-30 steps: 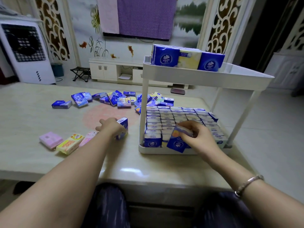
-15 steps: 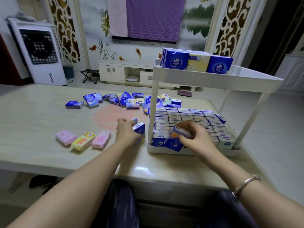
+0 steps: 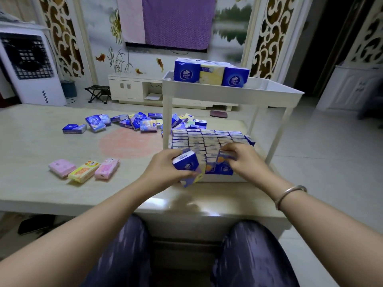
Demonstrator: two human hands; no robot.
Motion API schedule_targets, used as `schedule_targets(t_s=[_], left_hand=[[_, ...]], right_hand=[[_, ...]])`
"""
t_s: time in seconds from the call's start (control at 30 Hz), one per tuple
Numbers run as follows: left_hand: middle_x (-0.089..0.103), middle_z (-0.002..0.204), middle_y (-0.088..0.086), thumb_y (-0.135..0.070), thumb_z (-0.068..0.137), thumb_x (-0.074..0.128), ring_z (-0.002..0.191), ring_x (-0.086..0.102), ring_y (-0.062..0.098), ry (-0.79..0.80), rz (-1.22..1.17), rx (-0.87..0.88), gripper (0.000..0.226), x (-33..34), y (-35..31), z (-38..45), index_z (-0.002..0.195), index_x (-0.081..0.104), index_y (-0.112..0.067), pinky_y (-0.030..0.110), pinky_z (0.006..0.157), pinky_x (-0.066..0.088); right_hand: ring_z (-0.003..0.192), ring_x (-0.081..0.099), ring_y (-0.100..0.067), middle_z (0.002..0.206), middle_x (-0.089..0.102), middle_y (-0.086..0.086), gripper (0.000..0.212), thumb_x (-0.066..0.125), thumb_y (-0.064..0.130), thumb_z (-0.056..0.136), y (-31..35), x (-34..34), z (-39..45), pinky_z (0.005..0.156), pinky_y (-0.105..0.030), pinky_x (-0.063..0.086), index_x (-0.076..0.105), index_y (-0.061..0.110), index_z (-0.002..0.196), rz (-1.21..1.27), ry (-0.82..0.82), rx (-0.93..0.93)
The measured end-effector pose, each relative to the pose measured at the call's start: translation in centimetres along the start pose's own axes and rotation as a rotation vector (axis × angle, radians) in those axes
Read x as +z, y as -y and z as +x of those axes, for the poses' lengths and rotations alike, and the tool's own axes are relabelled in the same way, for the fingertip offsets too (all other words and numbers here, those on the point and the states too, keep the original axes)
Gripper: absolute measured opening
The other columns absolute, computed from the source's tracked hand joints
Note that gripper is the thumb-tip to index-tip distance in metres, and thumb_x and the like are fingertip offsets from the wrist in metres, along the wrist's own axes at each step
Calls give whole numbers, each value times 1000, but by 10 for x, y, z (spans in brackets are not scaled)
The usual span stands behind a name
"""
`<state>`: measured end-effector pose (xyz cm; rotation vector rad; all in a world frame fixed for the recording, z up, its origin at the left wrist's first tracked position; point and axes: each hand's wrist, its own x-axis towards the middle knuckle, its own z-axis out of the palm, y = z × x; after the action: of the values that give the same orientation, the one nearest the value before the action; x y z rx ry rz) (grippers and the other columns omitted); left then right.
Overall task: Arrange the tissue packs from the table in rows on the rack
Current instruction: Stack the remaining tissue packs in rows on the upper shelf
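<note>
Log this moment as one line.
left hand: grips blue tissue pack | right hand: seats pack in rack front row | loose packs remain

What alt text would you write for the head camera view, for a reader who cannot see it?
A seated person's left hand holds a blue tissue pack at the front of a white rack, while the right hand grips a pack in the front row of its packed lower shelf. Loose blue packs and three pink and yellow packs lie on the table.

packs [image 3: 209, 141] in rack [image 3: 228, 94], table [image 3: 37, 141] beneath
</note>
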<state>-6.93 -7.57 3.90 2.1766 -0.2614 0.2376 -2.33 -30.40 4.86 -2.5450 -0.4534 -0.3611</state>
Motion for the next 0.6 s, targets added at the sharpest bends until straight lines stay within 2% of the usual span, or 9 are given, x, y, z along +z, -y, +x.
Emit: schedule_targets(t_s=[0.03, 0.07, 0.13, 0.23, 0.3, 0.4, 0.5, 0.6], left_hand=[[70, 81, 0, -26, 61, 88, 68, 61, 10, 18, -19, 15, 33, 5, -4, 4, 88, 72, -15, 28, 58, 50], [70, 83, 0, -24, 61, 88, 70, 62, 10, 46, -31, 25, 34, 9, -7, 8, 90, 71, -15, 26, 58, 50], [69, 84, 1, -26, 58, 87, 70, 62, 10, 111, -29, 31, 40, 16, -7, 15, 92, 70, -14, 20, 55, 48], [67, 81, 4, -39, 50, 78, 72, 62, 14, 143, 56, 39, 42, 19, 1, 20, 84, 69, -15, 29, 61, 49], [66, 83, 4, -42, 50, 77, 76, 62, 16, 156, 129, 64, 44, 20, 3, 21, 85, 69, -17, 34, 67, 50], [64, 80, 0, -29, 57, 83, 75, 60, 13, 161, 120, 113, 32, 24, -5, 21, 83, 68, -16, 32, 67, 48], [64, 81, 2, -22, 62, 85, 77, 60, 14, 202, 135, 154, 28, 34, -19, 25, 83, 68, -16, 32, 67, 47], [63, 82, -1, -25, 61, 85, 76, 59, 9, 278, 206, 178, 31, 43, -22, 30, 86, 68, -15, 25, 65, 44]], right_hand=[[110, 60, -12, 116, 67, -3, 33, 57, -1, 84, 2, 3, 1, 88, -11, 40, 67, 8, 115, -2, -3, -24], [106, 61, -10, 114, 68, -2, 31, 58, 0, 84, 1, 7, 3, 88, -14, 42, 68, 8, 113, 1, -6, -59], [104, 63, -14, 109, 69, -1, 28, 60, 2, 83, -2, 15, 4, 88, -31, 50, 69, 11, 107, -6, -11, -137], [103, 64, -20, 107, 69, -1, 27, 61, 4, 81, -10, 17, 3, 84, -40, 53, 69, 14, 105, 9, -1, -146], [102, 64, -18, 108, 68, -1, 28, 60, 3, 81, -16, 13, 0, 85, -40, 54, 67, 13, 106, 51, 6, -140], [105, 64, -19, 110, 67, -1, 33, 56, 0, 79, -29, -1, -5, 88, -41, 53, 66, 13, 108, 85, 5, -91], [107, 62, -19, 112, 66, -2, 31, 56, 2, 82, -41, -14, -7, 88, -38, 52, 65, 13, 109, -5, 11, -24], [106, 60, -23, 110, 66, -3, 25, 56, 9, 83, -42, -16, -8, 83, -37, 52, 64, 16, 106, -141, -18, -49]])
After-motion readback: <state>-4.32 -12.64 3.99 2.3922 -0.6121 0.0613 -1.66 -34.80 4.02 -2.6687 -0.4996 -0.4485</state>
